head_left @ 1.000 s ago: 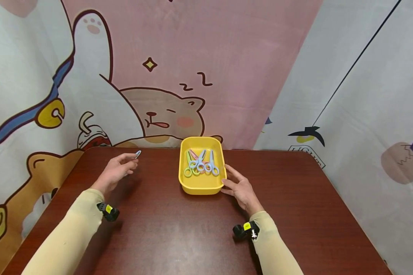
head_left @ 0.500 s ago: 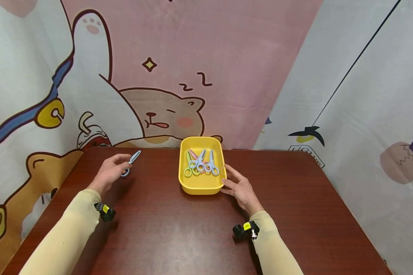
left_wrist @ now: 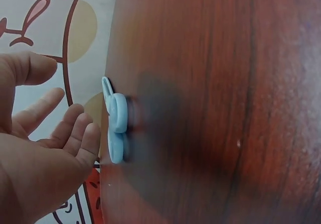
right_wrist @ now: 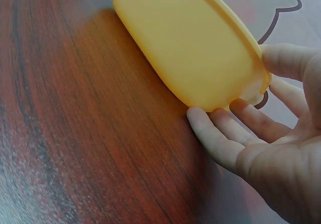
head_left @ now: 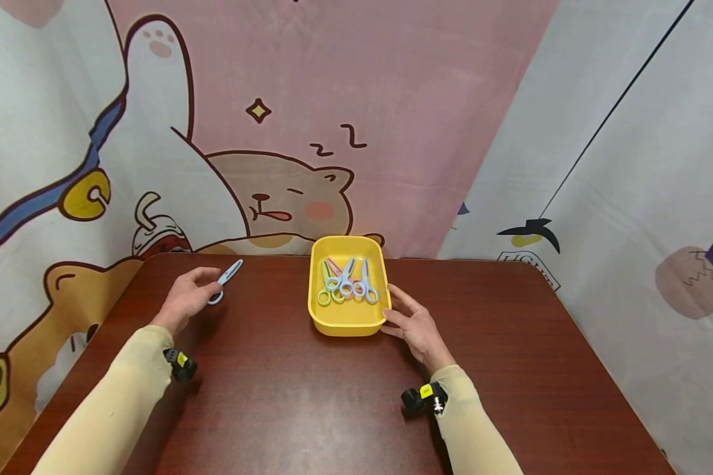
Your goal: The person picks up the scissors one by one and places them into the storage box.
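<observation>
A pair of light blue scissors lies on the table at the left, its handle rings nearest my left hand. In the left wrist view the fingers are loosely bent, with a gap between them and the scissors. At the table's back middle stands a yellow tray. It holds green scissors, partly hidden pink scissors and blue scissors. My right hand touches the tray's right side, its thumb at the rim and its fingertips against the outer wall.
The dark brown wooden table reaches back to a cartoon-printed curtain, which also hangs at both sides. Small black cameras are strapped to both wrists.
The left hand has lowered the light blue scissors to the table, let go and drawn back slightly to the left. The right hand and tray have stayed in place.
</observation>
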Demonstrator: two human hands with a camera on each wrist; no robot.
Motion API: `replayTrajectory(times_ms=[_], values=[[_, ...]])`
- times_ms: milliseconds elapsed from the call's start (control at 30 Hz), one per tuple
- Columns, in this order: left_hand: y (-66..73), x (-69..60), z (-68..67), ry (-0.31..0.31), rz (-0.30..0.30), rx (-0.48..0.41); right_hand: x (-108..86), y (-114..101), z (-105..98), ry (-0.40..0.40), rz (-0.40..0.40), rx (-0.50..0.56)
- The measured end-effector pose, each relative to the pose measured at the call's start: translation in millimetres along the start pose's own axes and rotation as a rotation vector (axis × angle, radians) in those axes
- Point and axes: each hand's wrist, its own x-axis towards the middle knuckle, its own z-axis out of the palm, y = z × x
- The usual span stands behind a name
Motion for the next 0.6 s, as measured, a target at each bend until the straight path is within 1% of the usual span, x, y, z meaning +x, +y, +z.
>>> replayTrajectory(times_ms=[200, 433, 600], values=[[-6.4, 1.7, -1.2, 0.008, -0.011, 0.010, 0.3, 0.5, -0.5, -0.006, -0.003, -0.004], [-13.5, 4.6, -1.6, 0.032, 0.023, 0.037, 0.9, 1.4, -2.1, 0.004, -0.004, -0.002], [-17.6, 7.5, -2.0, 0.037, 0.039, 0.067, 0.9, 2.3, -1.7, 0.004, -0.010, 0.005]])
